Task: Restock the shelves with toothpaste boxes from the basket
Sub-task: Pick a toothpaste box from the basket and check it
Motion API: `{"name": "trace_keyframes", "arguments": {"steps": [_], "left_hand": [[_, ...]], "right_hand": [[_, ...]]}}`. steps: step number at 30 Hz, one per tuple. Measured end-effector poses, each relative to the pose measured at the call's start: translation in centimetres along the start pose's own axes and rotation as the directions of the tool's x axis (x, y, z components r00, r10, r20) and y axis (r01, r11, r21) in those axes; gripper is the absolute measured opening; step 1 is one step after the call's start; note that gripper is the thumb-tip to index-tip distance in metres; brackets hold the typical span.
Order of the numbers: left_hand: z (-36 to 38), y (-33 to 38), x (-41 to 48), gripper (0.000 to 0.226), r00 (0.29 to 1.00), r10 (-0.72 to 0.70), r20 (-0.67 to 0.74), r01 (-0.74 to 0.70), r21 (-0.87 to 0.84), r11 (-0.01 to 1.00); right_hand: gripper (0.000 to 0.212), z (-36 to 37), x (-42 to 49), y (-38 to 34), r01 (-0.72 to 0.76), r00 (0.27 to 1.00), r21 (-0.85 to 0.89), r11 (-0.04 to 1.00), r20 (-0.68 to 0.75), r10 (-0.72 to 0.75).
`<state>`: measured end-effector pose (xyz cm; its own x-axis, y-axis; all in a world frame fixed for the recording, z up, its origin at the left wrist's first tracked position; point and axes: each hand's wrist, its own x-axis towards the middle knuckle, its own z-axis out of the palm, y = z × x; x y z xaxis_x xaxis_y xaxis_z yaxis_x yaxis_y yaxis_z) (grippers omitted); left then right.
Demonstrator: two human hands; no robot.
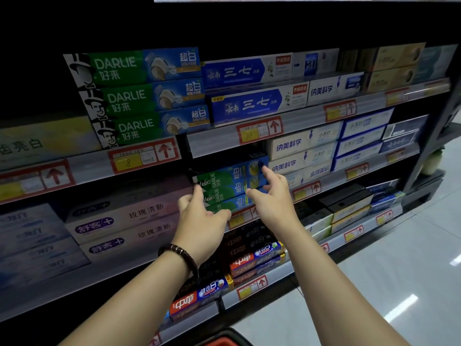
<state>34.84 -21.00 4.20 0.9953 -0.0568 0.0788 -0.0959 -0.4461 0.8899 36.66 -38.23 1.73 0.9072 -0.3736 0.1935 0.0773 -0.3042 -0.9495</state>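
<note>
A stack of green and blue Darlie toothpaste boxes lies on the middle shelf, in the gap left of the white boxes. My left hand touches the stack's left end with its fingers straight. My right hand reaches to the stack's right end with fingers spread, and its fingertips touch the blue ends of the boxes. Neither hand curls round a box. The basket shows only as a red and black rim at the bottom edge.
More Darlie boxes fill the shelf above, beside blue and white boxes. White boxes sit right of the stack, pale pink ones to its left. Red and dark boxes lie below. Tiled floor stretches right.
</note>
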Motion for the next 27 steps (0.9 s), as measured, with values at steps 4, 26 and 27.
{"name": "trace_keyframes", "arguments": {"steps": [4,26,27], "left_hand": [[0.43,-0.09,-0.14,0.089,1.0,-0.011,0.027,0.011,-0.022,1.0],[0.33,-0.1,-0.48,0.09,0.999,-0.019,0.03,0.02,-0.034,0.999],[0.28,-0.06,-0.47,0.09,0.999,-0.024,0.032,0.025,-0.047,0.999]], "right_hand": [[0.07,0.43,-0.12,0.16,-0.01,0.999,-0.031,0.999,0.034,0.011],[0.081,0.78,0.09,0.49,-0.058,0.992,-0.069,0.996,0.108,0.065],[0.081,0.76,0.08,0.58,-0.056,0.992,-0.072,0.996,0.107,0.064]]}}
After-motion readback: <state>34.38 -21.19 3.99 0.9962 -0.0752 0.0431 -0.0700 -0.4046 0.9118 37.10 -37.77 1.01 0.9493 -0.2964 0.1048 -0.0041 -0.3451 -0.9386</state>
